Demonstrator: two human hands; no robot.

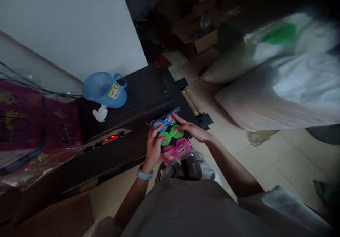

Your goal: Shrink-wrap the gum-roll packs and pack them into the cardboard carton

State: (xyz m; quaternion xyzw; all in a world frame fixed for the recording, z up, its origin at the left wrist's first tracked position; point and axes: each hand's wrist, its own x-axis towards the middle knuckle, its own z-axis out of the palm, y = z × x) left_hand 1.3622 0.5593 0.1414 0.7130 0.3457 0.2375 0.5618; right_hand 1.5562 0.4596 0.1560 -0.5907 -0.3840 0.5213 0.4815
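Between both hands is a clear plastic pack of round containers [176, 151], with blue ones at the far end, green ones in the middle and a pink printed label at the near end. My left hand [153, 146] wraps its left side, thumb over the green containers. A watch with a light blue strap [145, 173] is on that wrist. My right hand [191, 128] grips the right side, its fingers reaching over the blue and green containers. Loose clear film sticks out at the pack's far and near ends.
A black machine [143, 91] with red-lit switches [109, 138] stands to the left. On it are a blue plastic jug [102, 88] and a crumpled white tissue [100, 113]. Pink printed packs [61, 123] lie far left. Large sacks [278, 88] and an open cardboard box [205, 40] are on the right.
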